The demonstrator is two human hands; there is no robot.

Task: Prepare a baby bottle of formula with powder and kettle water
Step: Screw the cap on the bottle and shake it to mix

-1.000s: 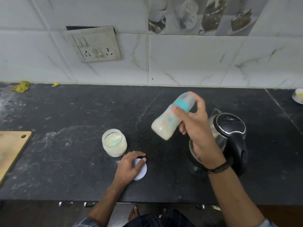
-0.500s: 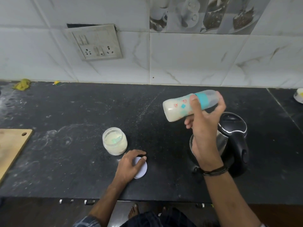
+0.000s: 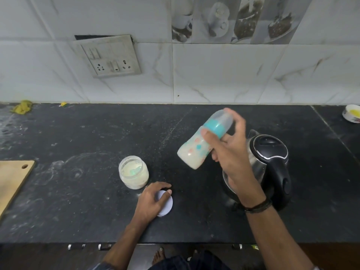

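Leftmost, a wooden cutting board [image 3: 13, 182] lies at the edge of the dark countertop [image 3: 78, 211], with a yellow cloth [image 3: 22, 107] near the wall behind it. Further right stands an open jar [image 3: 133, 172] of pale formula powder. Just beside the jar, the left hand [image 3: 152, 201] rests flat on the white round lid [image 3: 165, 203], fingers loosely spread over it, not gripping. Right of that, the right hand [image 3: 231, 152] holds the baby bottle [image 3: 202, 141] in the air, fingers wrapped around its teal collar; the bottle is tilted, base down-left, capped, and filled with milky liquid. Behind the wrist sits the kettle [image 3: 268, 168], lid closed. A small bowl [image 3: 351, 114] sits far right.
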